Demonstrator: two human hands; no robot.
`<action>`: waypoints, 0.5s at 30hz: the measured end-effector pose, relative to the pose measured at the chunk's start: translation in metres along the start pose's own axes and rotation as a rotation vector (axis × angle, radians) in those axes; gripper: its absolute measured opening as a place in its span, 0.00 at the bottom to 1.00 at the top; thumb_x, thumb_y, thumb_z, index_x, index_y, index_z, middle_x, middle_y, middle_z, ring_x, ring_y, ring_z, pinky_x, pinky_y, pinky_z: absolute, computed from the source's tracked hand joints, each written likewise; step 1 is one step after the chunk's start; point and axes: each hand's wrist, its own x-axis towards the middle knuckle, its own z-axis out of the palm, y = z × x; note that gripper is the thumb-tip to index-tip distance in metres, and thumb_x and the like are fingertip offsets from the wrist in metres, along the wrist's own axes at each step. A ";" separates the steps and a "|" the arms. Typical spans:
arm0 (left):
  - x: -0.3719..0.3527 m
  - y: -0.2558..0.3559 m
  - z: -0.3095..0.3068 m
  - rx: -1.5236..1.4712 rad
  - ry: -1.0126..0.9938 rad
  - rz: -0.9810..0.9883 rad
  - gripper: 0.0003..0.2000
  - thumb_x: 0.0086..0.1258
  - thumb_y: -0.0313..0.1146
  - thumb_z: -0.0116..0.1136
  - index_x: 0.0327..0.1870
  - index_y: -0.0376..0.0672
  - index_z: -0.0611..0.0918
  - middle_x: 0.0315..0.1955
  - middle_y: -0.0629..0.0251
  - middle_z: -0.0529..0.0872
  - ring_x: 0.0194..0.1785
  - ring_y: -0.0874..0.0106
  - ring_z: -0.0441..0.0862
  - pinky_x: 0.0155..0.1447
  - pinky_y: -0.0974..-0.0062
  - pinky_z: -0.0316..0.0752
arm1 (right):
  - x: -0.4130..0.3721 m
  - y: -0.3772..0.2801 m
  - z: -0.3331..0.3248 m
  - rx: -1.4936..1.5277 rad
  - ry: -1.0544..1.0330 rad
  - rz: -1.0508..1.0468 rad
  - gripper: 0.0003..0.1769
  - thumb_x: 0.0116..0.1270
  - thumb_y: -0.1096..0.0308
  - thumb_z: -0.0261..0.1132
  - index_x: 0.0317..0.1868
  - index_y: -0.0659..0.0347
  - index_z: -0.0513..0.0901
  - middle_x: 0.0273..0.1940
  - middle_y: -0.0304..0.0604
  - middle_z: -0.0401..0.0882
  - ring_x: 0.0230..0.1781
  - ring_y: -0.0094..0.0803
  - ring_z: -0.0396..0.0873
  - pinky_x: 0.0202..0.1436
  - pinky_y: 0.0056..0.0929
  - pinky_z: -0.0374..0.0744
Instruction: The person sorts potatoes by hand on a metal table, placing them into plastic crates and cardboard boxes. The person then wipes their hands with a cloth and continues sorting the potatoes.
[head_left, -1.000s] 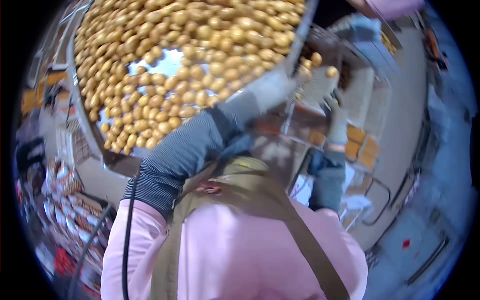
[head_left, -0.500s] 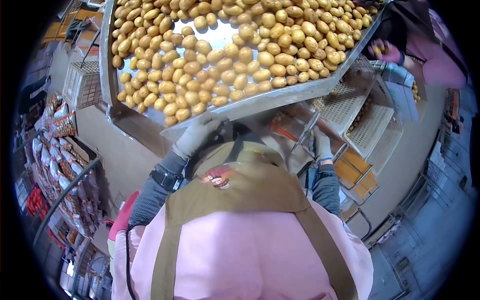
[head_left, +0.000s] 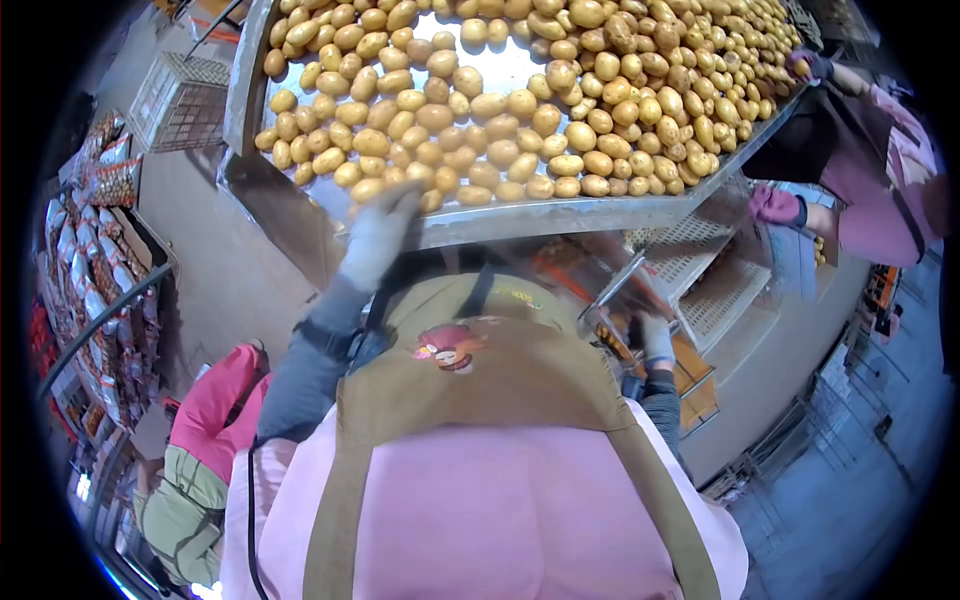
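Observation:
Many yellow-brown potatoes (head_left: 460, 135) lie in a metal tray (head_left: 480, 222) in front of me. My left hand (head_left: 375, 240), in a pale glove, reaches over the tray's front rim, its stretched fingers beside the nearest potatoes. Motion blurs this hand, and no potato shows in it. Lower and to the right, my gloved right hand (head_left: 656, 338) is below tray level, near a metal bar (head_left: 622, 278). Its fingers are dark and partly hidden, so I cannot see whether it holds anything.
Perforated crates (head_left: 725, 295) stand below the tray at right. A co-worker in pink (head_left: 885, 215) has one hand (head_left: 808, 68) at the tray's right edge. Another person (head_left: 205, 440) is at lower left. Filled bags (head_left: 95, 300) and a plastic crate (head_left: 180, 100) are at left.
My left hand has moved up from the outer side of the rim to over it. My right hand has shifted slightly down. A co-worker's hand now shows at the tray's right edge.

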 end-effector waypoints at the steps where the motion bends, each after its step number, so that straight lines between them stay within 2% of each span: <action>1: 0.011 -0.002 0.012 0.094 0.026 0.123 0.16 0.81 0.35 0.53 0.63 0.38 0.81 0.50 0.61 0.88 0.41 0.74 0.87 0.40 0.72 0.80 | 0.028 -0.030 -0.023 -0.052 0.015 -0.016 0.13 0.63 0.70 0.63 0.47 0.57 0.85 0.37 0.58 0.85 0.39 0.55 0.84 0.45 0.48 0.81; 3: 0.039 0.034 0.034 0.601 -0.025 0.269 0.16 0.72 0.26 0.53 0.59 0.35 0.79 0.43 0.51 0.87 0.47 0.60 0.87 0.49 0.63 0.82 | 0.075 -0.113 -0.089 0.532 0.302 0.170 0.13 0.73 0.66 0.57 0.44 0.65 0.86 0.40 0.59 0.84 0.44 0.55 0.83 0.49 0.43 0.80; 4: 0.051 0.040 0.047 0.737 -0.080 0.215 0.17 0.71 0.26 0.53 0.60 0.36 0.78 0.43 0.52 0.87 0.48 0.59 0.87 0.48 0.62 0.82 | 0.095 -0.154 -0.127 0.747 0.358 0.173 0.16 0.74 0.61 0.59 0.43 0.67 0.85 0.37 0.56 0.85 0.38 0.46 0.82 0.45 0.41 0.77; 5: 0.062 0.044 0.057 0.869 -0.137 0.161 0.18 0.70 0.25 0.52 0.61 0.38 0.78 0.44 0.52 0.88 0.48 0.58 0.87 0.48 0.60 0.82 | 0.116 -0.169 -0.141 0.712 0.310 0.074 0.16 0.75 0.61 0.60 0.48 0.67 0.84 0.38 0.54 0.85 0.36 0.42 0.82 0.46 0.37 0.78; 6: 0.069 0.042 0.066 0.866 -0.091 0.249 0.19 0.70 0.25 0.53 0.61 0.39 0.77 0.44 0.52 0.87 0.48 0.59 0.88 0.48 0.61 0.82 | 0.137 -0.193 -0.160 0.728 0.368 -0.136 0.16 0.75 0.60 0.61 0.51 0.65 0.84 0.38 0.53 0.86 0.36 0.37 0.81 0.46 0.35 0.78; 7: 0.074 0.035 0.071 0.864 -0.044 0.332 0.19 0.70 0.25 0.53 0.62 0.39 0.77 0.44 0.52 0.87 0.49 0.60 0.88 0.48 0.62 0.83 | 0.152 -0.223 -0.177 0.818 0.364 -0.157 0.16 0.73 0.62 0.63 0.52 0.64 0.85 0.39 0.51 0.86 0.38 0.37 0.82 0.47 0.35 0.78; 8: 0.085 0.021 0.070 0.856 -0.094 0.353 0.17 0.72 0.32 0.53 0.61 0.45 0.78 0.45 0.50 0.88 0.43 0.56 0.89 0.43 0.59 0.84 | 0.168 -0.252 -0.187 0.966 0.304 -0.130 0.15 0.73 0.63 0.65 0.54 0.63 0.85 0.41 0.51 0.86 0.41 0.39 0.83 0.50 0.35 0.79; 9: 0.082 0.024 0.062 0.749 -0.056 0.327 0.18 0.72 0.34 0.54 0.62 0.45 0.78 0.45 0.50 0.88 0.44 0.56 0.89 0.45 0.58 0.83 | 0.190 -0.263 -0.178 0.874 0.338 -0.318 0.17 0.72 0.65 0.64 0.58 0.60 0.83 0.46 0.52 0.86 0.46 0.43 0.83 0.54 0.37 0.79; 11: 0.066 0.036 0.044 0.544 0.024 0.279 0.20 0.71 0.39 0.57 0.62 0.45 0.78 0.45 0.50 0.87 0.46 0.55 0.89 0.49 0.57 0.82 | 0.233 -0.276 -0.149 0.709 0.431 -0.477 0.19 0.71 0.66 0.65 0.60 0.59 0.81 0.51 0.53 0.83 0.49 0.45 0.83 0.57 0.39 0.79; 12: 0.057 0.033 0.036 0.422 0.064 0.125 0.23 0.71 0.45 0.59 0.63 0.45 0.79 0.48 0.49 0.87 0.51 0.54 0.87 0.56 0.59 0.80 | 0.255 -0.273 -0.141 0.636 0.436 -0.440 0.20 0.70 0.67 0.65 0.60 0.60 0.81 0.54 0.54 0.81 0.49 0.47 0.82 0.58 0.40 0.78; 13: 0.038 0.044 0.014 0.224 0.085 0.021 0.22 0.74 0.44 0.57 0.64 0.44 0.79 0.53 0.49 0.86 0.56 0.55 0.85 0.60 0.63 0.78 | 0.273 -0.266 -0.142 0.505 0.595 -0.495 0.18 0.70 0.67 0.65 0.58 0.62 0.82 0.51 0.53 0.81 0.48 0.46 0.82 0.58 0.39 0.78; 14: 0.027 0.012 0.009 0.124 0.149 -0.024 0.20 0.77 0.41 0.52 0.66 0.44 0.79 0.56 0.50 0.85 0.59 0.59 0.84 0.64 0.66 0.76 | 0.278 -0.277 -0.155 0.701 0.538 -0.383 0.16 0.70 0.68 0.65 0.56 0.62 0.83 0.50 0.52 0.82 0.48 0.45 0.82 0.57 0.39 0.79; 15: 0.015 -0.028 -0.002 0.069 0.238 0.072 0.20 0.79 0.39 0.48 0.67 0.43 0.78 0.56 0.56 0.86 0.60 0.66 0.82 0.64 0.67 0.75 | 0.276 -0.286 -0.171 0.889 0.478 -0.249 0.15 0.69 0.69 0.65 0.54 0.62 0.84 0.50 0.52 0.83 0.47 0.44 0.82 0.56 0.39 0.79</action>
